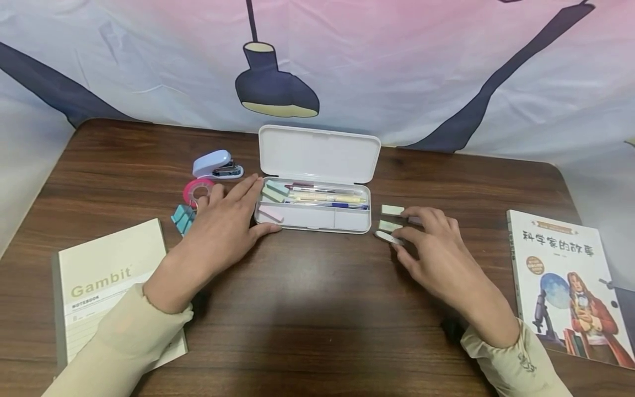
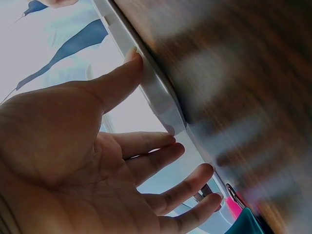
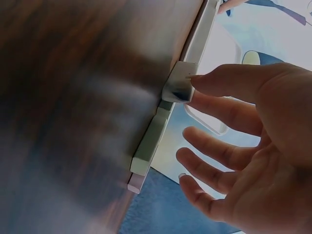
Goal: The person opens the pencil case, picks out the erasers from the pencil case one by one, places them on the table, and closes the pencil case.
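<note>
A white pencil case (image 1: 308,220) stands on the desk with its lid up. In it lie several pens (image 1: 327,197), two pale green and blue-green sticks (image 1: 273,194) and a pink stick (image 1: 270,214). My left hand (image 1: 225,223) rests at the case's left end, its fingers extended and the thumb (image 2: 129,73) against the front wall. To the right of the case, my right hand (image 1: 436,248) pinches a small white eraser (image 3: 179,83) with a dark smudge between thumb and index finger. Beside it lie two pale green blocks (image 1: 392,210) and a pinkish one (image 3: 136,183).
Left of the case are a light blue stapler (image 1: 213,165), a pink tape roll (image 1: 190,192) and teal binder clips (image 1: 182,218). A notebook (image 1: 111,253) lies partly under the left forearm. At the far right lies a book (image 1: 565,286). A printed cloth (image 1: 347,66) hangs behind the desk.
</note>
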Demonstrator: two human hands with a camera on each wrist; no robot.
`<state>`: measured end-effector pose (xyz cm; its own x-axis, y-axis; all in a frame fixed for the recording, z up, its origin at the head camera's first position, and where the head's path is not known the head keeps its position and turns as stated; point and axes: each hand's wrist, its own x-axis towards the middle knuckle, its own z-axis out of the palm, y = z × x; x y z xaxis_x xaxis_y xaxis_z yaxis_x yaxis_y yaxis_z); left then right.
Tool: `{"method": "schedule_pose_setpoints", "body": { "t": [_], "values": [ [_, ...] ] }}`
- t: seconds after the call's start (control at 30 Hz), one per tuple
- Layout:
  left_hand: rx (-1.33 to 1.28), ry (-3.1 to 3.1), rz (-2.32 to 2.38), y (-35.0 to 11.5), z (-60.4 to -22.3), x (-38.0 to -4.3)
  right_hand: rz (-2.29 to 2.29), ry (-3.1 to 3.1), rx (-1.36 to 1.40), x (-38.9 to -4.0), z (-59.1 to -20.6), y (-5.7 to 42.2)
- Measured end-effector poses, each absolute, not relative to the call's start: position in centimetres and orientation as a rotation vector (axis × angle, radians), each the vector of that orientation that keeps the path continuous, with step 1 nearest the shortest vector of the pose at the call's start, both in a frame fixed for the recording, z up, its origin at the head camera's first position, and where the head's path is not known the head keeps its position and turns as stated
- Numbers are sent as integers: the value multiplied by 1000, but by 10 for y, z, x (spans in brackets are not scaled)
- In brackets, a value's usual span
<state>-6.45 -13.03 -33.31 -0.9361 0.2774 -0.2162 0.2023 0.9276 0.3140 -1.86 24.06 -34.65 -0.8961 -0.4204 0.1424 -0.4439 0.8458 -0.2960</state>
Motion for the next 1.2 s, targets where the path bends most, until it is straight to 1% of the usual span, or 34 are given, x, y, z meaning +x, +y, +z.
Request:
{"method": "schedule_pose_setpoints", "body": {
  "t": [1.2],
  "values": [
    [369, 2836, 431, -131, -333, -63, 488, -3034, 671, -15, -344, 239]
  ]
}}
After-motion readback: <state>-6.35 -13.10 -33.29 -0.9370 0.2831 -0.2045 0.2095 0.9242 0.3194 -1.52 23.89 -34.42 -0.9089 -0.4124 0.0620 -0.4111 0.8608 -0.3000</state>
